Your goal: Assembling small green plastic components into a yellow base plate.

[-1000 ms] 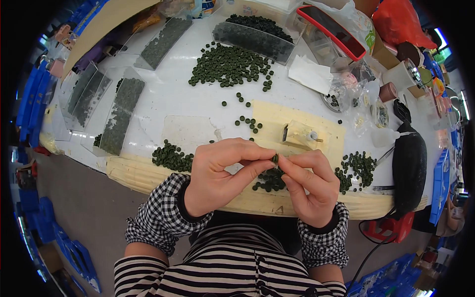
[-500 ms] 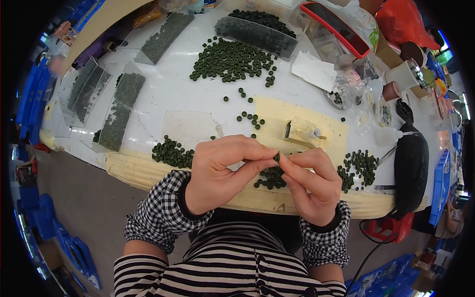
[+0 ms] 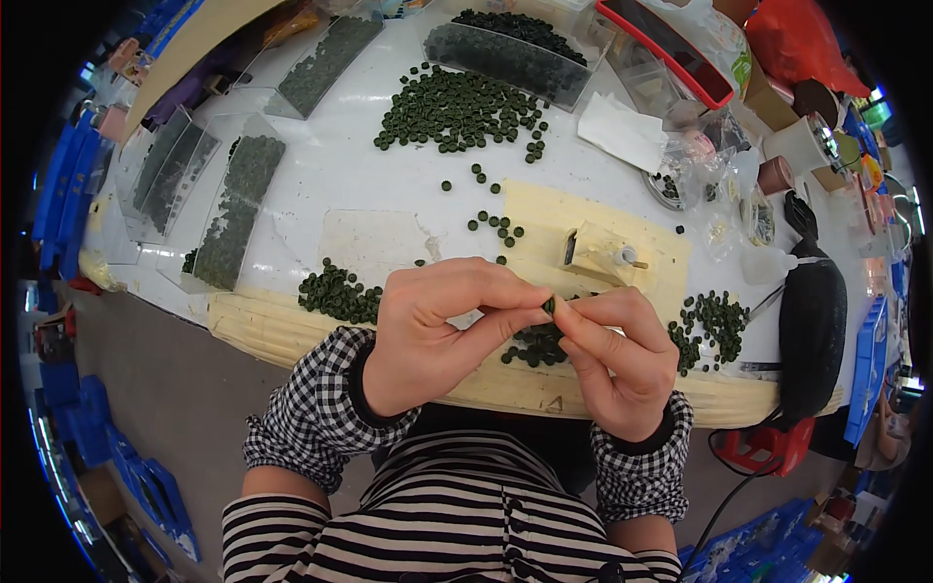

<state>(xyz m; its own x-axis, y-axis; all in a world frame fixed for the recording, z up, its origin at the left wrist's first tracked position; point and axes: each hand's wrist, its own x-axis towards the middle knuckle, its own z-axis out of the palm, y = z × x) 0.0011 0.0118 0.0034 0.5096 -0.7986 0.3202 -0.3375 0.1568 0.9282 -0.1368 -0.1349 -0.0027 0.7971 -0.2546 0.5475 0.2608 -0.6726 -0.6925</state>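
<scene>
Between the fingertips of both my hands is a small dark green round piece, seen nearly edge-on. My left hand pinches it from the left with thumb and forefinger. From the right, the fingertips of my right hand close on the same piece. Under and just behind the fingers lies a heap of similar green pieces, partly hidden. More of them form a pile beside my left hand and another pile to the right of my right hand. A tape-covered block with a small nozzle-like tip stands just beyond my hands.
A large spread of green pieces lies farther back, before a clear bin. Clear trays stand at the left. White tissue, a red-cased phone, a squeeze bottle and a black wrapped bundle lie rightward.
Both hands have shifted very slightly, keeping their pinch on the green piece. The whole view has moved a little; nothing has been picked up or let go.
</scene>
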